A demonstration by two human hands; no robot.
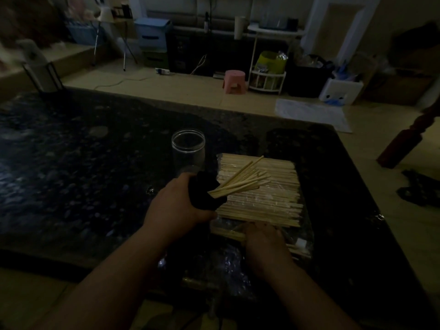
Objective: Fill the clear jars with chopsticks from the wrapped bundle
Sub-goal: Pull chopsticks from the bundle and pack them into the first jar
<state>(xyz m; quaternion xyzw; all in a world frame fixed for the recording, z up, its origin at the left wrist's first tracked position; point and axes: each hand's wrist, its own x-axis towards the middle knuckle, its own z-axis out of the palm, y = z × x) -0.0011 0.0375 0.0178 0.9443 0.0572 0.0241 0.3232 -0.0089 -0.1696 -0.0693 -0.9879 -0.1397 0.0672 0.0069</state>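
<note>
A: Where is everything right now?

B: The wrapped bundle [262,198] lies flat on the dark table [71,163], just right of the frame's centre, with its plastic open on top. 1 clear jar [188,148] stands upright and empty just beyond the bundle's upper left corner. I see only that 1 jar.

A: And the hands?

B: The left hand [176,208] is closed round a fan of loose chopsticks [240,182] and also round a dark thing [204,194] I can't identify in this light. The tips splay out to the right, above the bundle. The right hand [264,239] rests on the bundle's near edge, fingers bent over it. I can't tell whether it pinches any sticks or only steadies the pack.

A: So how should the drop go?

B: I'd square the fan first. Splayed like that, the tips would likely catch the jar's rim. Tap the ends level, tilt the handful upright over the mouth, then lower it in rather than letting go from height, because an empty jar that light may tip.

A: Anything in the way?

B: The dark thing in the same grip crowds the sticks, and the loose plastic near the bottom centre could snag. A pink stool [234,81] sits on the floor well beyond the table, no bother.
</note>
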